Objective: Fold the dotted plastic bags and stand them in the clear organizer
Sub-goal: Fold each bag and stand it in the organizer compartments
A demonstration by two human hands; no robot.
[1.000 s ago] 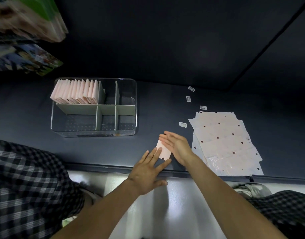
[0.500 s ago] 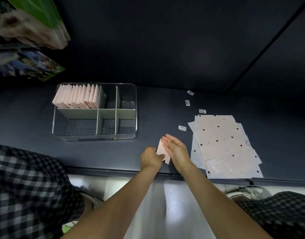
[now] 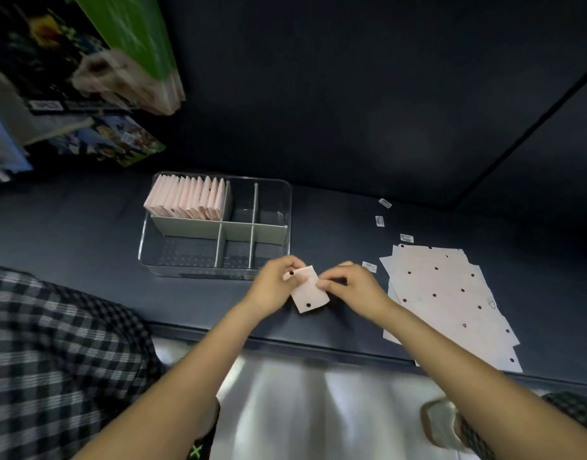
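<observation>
Dark blue table (image 3: 86, 227) against a dark wall; I've got both hands, left hand (image 3: 274, 287) and right hand (image 3: 353, 288), pinching 1 folded bag (image 3: 310, 293).

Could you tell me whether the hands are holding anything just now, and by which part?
Both hold one folded bag: the left hand pinches its far left corner, and the right hand pinches its right edge.

- Our left hand (image 3: 275, 283) covers the folded bag's (image 3: 309, 293) upper left corner.
- The small labels' (image 3: 379, 221) print is too tiny to read.
- The frame's edge crops the blurred boxes (image 3: 86, 68) upper left.
</observation>
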